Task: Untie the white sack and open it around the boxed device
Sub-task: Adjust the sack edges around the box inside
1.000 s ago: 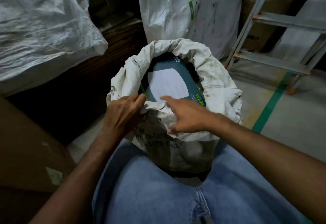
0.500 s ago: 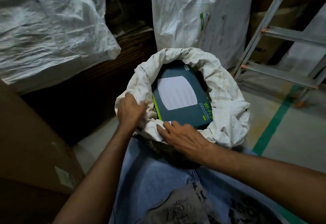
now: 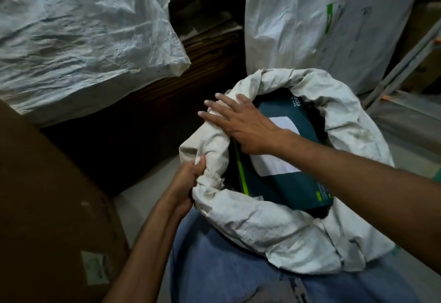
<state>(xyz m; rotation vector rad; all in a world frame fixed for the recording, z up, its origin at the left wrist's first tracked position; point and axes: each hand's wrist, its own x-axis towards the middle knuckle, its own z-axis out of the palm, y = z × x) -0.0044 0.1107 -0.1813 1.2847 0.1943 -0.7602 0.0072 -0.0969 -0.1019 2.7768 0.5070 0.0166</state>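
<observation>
Sack (image 3: 274,228) untied, mouth rolled down around the box (image 3: 286,183). Your left hand (image 3: 188,183) pinches the rim; right hand (image 3: 241,123) lies spread flat on the fold. Little left beyond widening.

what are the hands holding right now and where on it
The left hand grips the white sack by its rolled-down rim, on the left side. The right hand lies open across the rim and the boxed device, gripping nothing.

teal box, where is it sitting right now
In the head view the teal box sits right of centre inside the open white sack, under the right hand, with the left hand gripping the sack's rim beside it.
</observation>
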